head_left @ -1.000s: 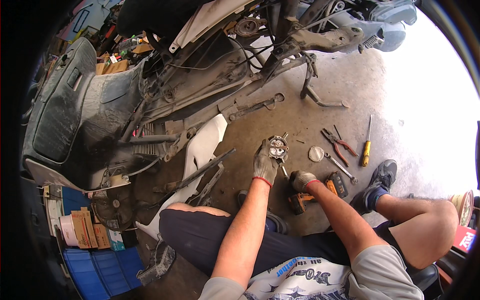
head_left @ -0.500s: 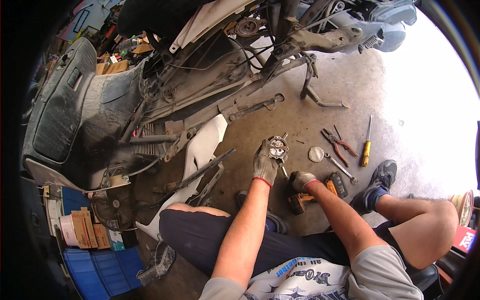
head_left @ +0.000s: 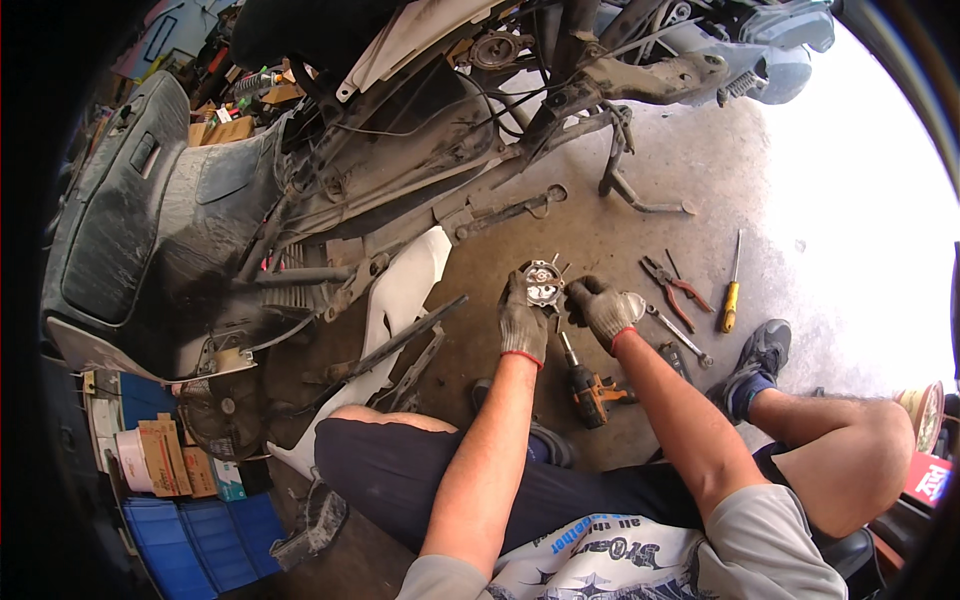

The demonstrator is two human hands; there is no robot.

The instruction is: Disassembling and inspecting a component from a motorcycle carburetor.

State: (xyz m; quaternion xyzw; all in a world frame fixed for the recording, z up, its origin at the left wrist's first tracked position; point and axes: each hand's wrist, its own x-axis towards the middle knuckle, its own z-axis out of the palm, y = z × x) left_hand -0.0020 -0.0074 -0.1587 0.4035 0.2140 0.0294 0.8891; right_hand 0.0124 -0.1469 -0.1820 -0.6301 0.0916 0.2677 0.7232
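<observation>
My left hand (head_left: pixel 523 322), in a grey knit glove with red cuff, is closed around a round metal engine part (head_left: pixel 541 284). The part's open, light-coloured inside faces up, and thin pins stick out at its far edge. Close beside the part's right edge is my gloved right hand (head_left: pixel 603 308), its fingers curled and pinched. What they hold, if anything, is too small to make out. Below the hands an orange and black cordless drill (head_left: pixel 590 393) lies on the floor. A round metal cover (head_left: pixel 636 308) is partly hidden behind my right hand.
To the right lie a wrench (head_left: pixel 682 337), red-handled pliers (head_left: pixel 675 290) and a yellow-handled screwdriver (head_left: pixel 732 300). A partly stripped scooter (head_left: pixel 400 170) spans the far side and left. A white body panel (head_left: pixel 400 300) leans left of my hands. Blue bins (head_left: pixel 200 545) stand lower left.
My right hand has moved up from the drill to the right edge of the engine part. My left hand has shifted slightly left with the part. The drill remains on the floor.
</observation>
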